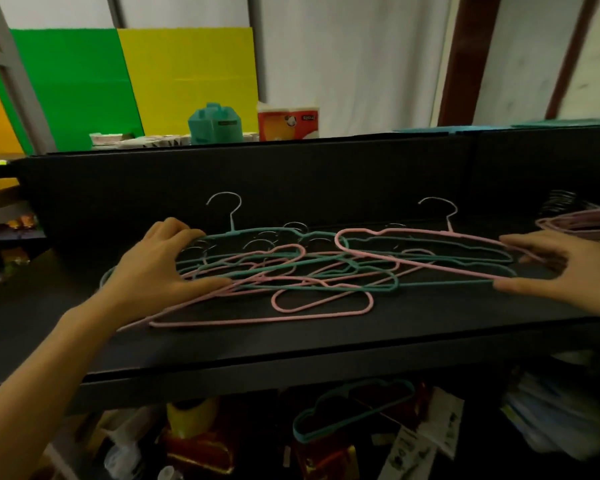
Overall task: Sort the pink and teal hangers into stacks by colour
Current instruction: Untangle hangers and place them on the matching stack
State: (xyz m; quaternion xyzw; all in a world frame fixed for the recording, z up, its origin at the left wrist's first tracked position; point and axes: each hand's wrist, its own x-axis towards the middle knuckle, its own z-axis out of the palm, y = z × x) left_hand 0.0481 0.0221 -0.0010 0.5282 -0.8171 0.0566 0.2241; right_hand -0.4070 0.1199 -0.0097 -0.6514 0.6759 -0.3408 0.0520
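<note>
The shelf is flat and black, with a black back wall behind it. Past the wall stand one green board and one yellow board, and a white curtain hangs beside them.

One teal tub and one orange and white box sit up behind the wall. Both have a label, but the words are too blurry to read.

The mixed pile of pink and teal hangers lies in the middle of the shelf. They are too tangled to count. Two hooks stick up against the back wall, a pale one and a pink one.

The left hand is on the left end of the pile, with its fingers bent over the teal hangers and its thumb lying on a pink one. The right hand is spread wide with straight fingers. The end of the top pink hanger sits between its thumb and fingers.

A pink stack lies at the far right of the shelf. Teal hangers lie below the shelf, near one yellow bottle.
</note>
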